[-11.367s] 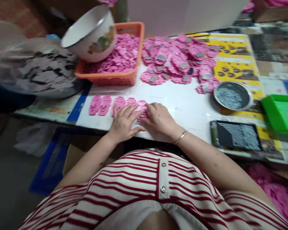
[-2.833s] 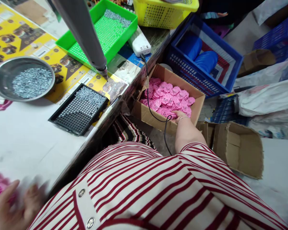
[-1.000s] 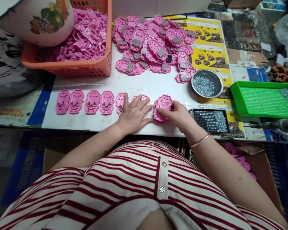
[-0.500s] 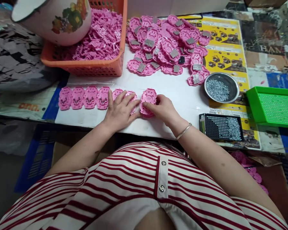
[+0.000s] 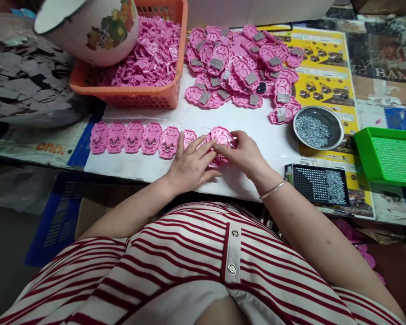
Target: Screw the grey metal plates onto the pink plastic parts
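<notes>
In the head view, a row of pink plastic casings [image 5: 134,137] lies side by side on the white sheet, small metal pieces showing near their lower halves. My left hand [image 5: 189,167] rests flat at the row's right end with its fingers stretched out, partly covering a pink casing [image 5: 190,134]. Its fingertips reach the edge of another pink casing [image 5: 220,134] at the right. My right hand [image 5: 245,151] grips that casing by its right side, thumb on top and fingers behind. The fingers hide part of its face.
Behind stand an orange basket [image 5: 138,97] of small pink pieces, an enamel pot [image 5: 98,34], and a heap of pink casings [image 5: 237,67] with grey plates. To the right are a metal bowl [image 5: 340,131] of screws, a black perforated tray [image 5: 304,180] and a green tray [image 5: 365,153].
My left hand has shifted right along the row, uncovering a fifth casing. My right hand, with its casing, now sits close against the left fingertips. The whole view has shifted slightly.
</notes>
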Demonstrator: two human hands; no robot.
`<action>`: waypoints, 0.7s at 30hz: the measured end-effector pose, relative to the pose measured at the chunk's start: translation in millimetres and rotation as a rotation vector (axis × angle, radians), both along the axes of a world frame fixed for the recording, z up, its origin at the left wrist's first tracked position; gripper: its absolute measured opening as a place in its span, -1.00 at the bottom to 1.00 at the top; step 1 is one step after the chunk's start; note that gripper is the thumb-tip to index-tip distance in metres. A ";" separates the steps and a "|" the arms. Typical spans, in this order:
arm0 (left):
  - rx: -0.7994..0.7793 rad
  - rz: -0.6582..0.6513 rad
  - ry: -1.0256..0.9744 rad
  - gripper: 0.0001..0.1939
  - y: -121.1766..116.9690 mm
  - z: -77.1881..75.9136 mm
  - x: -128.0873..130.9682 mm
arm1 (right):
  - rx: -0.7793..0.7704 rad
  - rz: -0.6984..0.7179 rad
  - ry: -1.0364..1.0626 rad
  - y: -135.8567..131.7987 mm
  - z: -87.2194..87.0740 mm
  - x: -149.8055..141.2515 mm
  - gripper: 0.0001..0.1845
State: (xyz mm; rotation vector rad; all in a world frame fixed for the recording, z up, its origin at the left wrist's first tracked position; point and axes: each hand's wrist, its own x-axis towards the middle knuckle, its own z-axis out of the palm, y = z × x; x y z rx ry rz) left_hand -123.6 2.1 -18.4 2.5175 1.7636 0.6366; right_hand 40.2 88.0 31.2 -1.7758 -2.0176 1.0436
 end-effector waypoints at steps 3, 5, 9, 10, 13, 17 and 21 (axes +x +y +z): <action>-0.004 -0.044 0.006 -0.45 3.4 -2.1 5.8 | 0.045 0.005 -0.099 -1.4 0.6 13.7 -0.35; -0.016 -0.080 0.020 -0.42 5.1 -3.5 8.3 | 0.054 0.001 -0.155 -4.9 -0.3 25.6 -0.43; -0.059 -0.150 0.037 -0.43 7.8 -2.8 13.9 | 0.034 -0.030 -0.226 -14.8 -2.6 48.5 -0.45; -0.072 -0.168 0.035 -0.44 8.6 -2.0 16.0 | 0.036 -0.041 -0.238 -17.1 -2.9 53.5 -0.44; -0.120 -0.225 0.037 -0.45 12.0 0.5 24.4 | 0.057 -0.073 -0.266 -23.3 -3.6 66.4 -0.40; -0.133 -0.277 0.050 -0.38 14.5 0.8 32.4 | 0.137 -0.115 -0.337 -32.1 -5.4 78.8 -0.35; 0.042 -0.114 0.023 -0.35 5.1 -1.6 23.9 | 0.589 0.154 -0.432 -43.1 -9.8 81.6 -0.41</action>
